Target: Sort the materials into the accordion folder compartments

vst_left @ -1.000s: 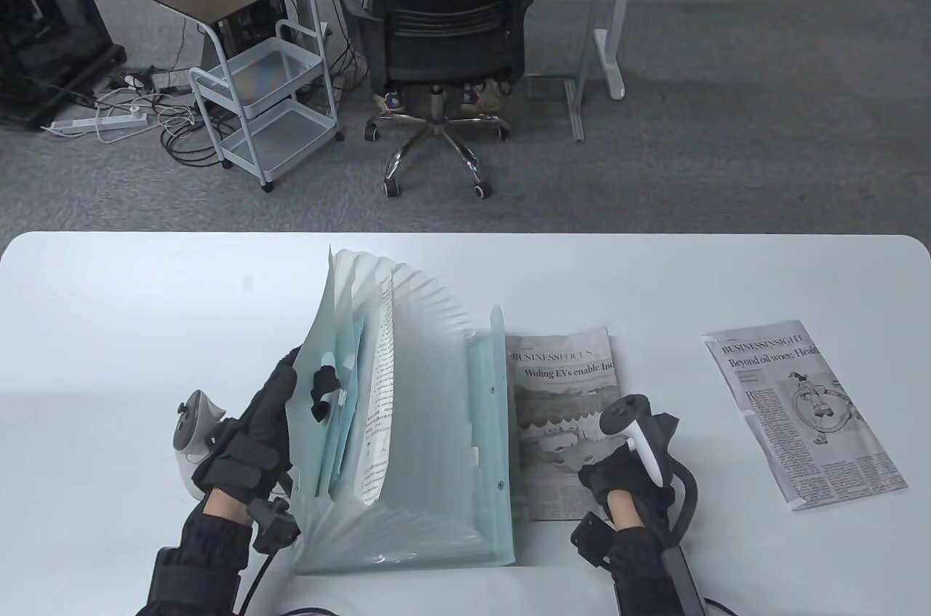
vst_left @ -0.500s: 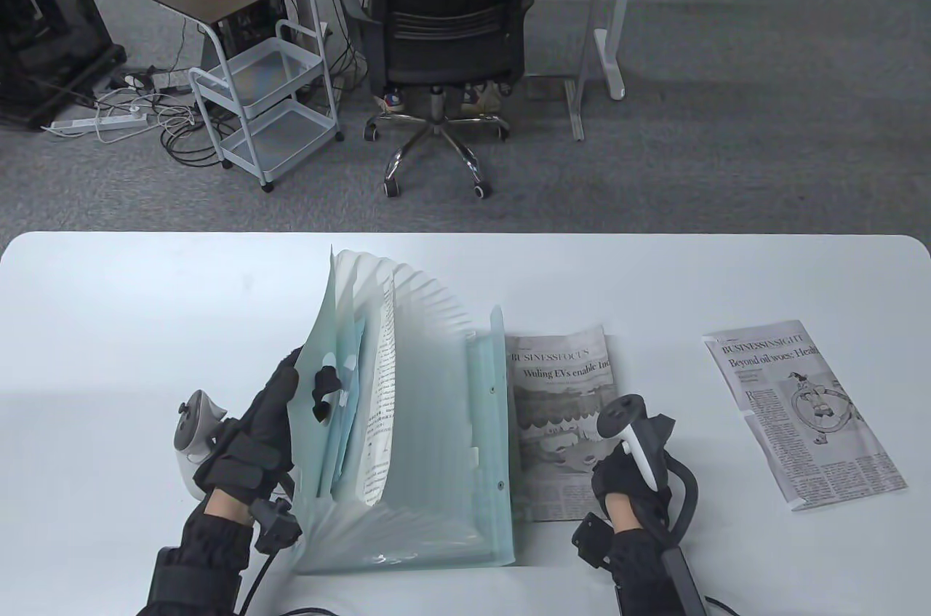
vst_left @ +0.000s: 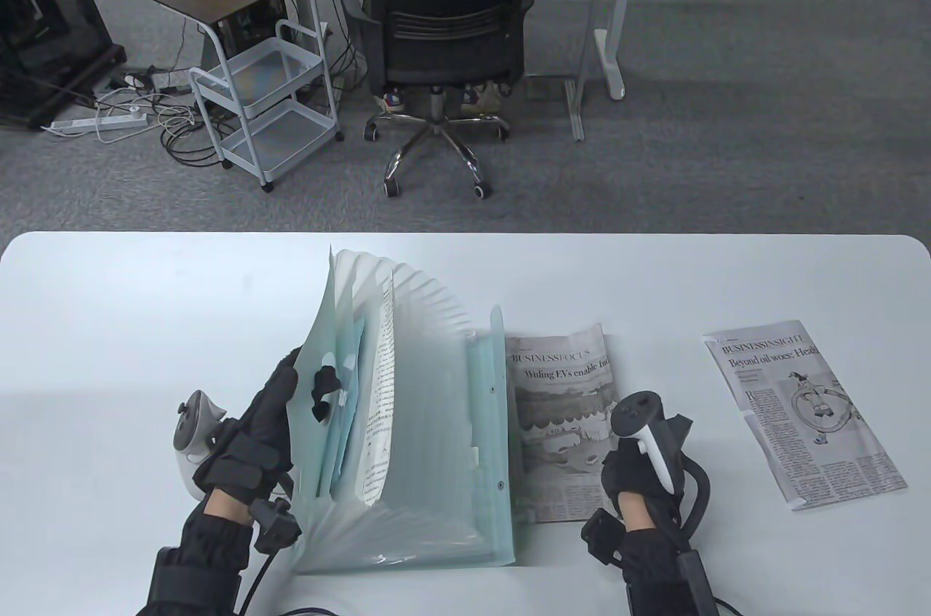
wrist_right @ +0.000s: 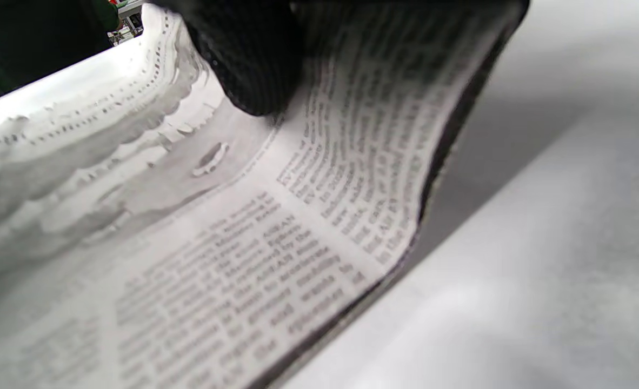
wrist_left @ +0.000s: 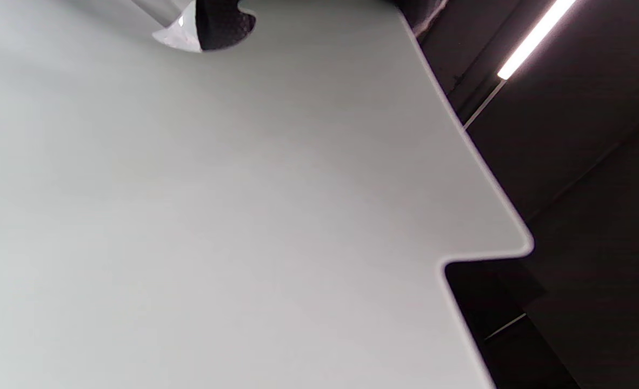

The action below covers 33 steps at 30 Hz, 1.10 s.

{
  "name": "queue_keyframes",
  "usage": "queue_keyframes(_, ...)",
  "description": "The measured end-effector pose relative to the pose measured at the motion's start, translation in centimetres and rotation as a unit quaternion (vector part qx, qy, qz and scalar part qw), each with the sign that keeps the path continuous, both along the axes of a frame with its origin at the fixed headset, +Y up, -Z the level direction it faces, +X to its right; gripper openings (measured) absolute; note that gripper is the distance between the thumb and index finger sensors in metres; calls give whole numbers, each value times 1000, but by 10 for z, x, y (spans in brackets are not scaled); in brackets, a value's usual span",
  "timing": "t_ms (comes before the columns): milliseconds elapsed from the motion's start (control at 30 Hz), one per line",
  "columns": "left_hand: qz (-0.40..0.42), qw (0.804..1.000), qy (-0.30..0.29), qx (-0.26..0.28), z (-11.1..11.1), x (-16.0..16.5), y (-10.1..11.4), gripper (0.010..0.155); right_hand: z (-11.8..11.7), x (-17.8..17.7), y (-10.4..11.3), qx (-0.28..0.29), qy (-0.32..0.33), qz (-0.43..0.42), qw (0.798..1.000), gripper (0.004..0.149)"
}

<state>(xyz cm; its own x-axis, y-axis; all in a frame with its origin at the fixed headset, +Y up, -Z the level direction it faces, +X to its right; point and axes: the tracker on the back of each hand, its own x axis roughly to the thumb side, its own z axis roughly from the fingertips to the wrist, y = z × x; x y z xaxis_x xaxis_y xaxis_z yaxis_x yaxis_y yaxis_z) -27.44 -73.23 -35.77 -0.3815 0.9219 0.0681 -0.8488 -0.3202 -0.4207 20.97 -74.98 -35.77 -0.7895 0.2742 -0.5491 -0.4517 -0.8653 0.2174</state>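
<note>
A pale teal accordion folder (vst_left: 436,427) stands fanned open on the white table (vst_left: 109,354). A printed sheet (vst_left: 382,383) stands in one of its left pockets. My left hand (vst_left: 291,390) grips the folder's left cover, with fingertips (vst_left: 324,380) showing on its inner side. That cover (wrist_left: 190,216) fills the left wrist view. A folded newspaper (vst_left: 560,390) lies just right of the folder. My right hand (vst_left: 618,467) holds its near right corner. In the right wrist view a gloved finger (wrist_right: 249,59) presses on the page (wrist_right: 217,259), whose edge curls up off the table.
A second folded newspaper (vst_left: 800,412) lies at the right of the table, apart from my right hand. Beyond the table's far edge are an office chair (vst_left: 444,27), a white cart (vst_left: 269,100) and grey carpet.
My right hand has shifted slightly right and toward the near edge on the newspaper's corner. My left hand and the folder have not moved.
</note>
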Motion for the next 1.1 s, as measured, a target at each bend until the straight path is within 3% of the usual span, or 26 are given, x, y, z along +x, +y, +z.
queue_keyframes(433, 0, 1000, 1, 0, 0, 0, 1, 70, 17, 21, 46, 108, 11, -104, 989, 40)
queue_keyframes(700, -1, 1000, 1, 0, 0, 0, 0, 70, 33, 42, 82, 201, -32, -143, 969, 41)
queue_keyframes(833, -4, 1000, 0, 1, 0, 0, 0, 70, 35, 57, 96, 234, -52, -184, 953, 41)
queue_keyframes(1100, -4, 1000, 1, 0, 0, 0, 0, 70, 45, 66, 126, 323, -61, -276, 903, 45)
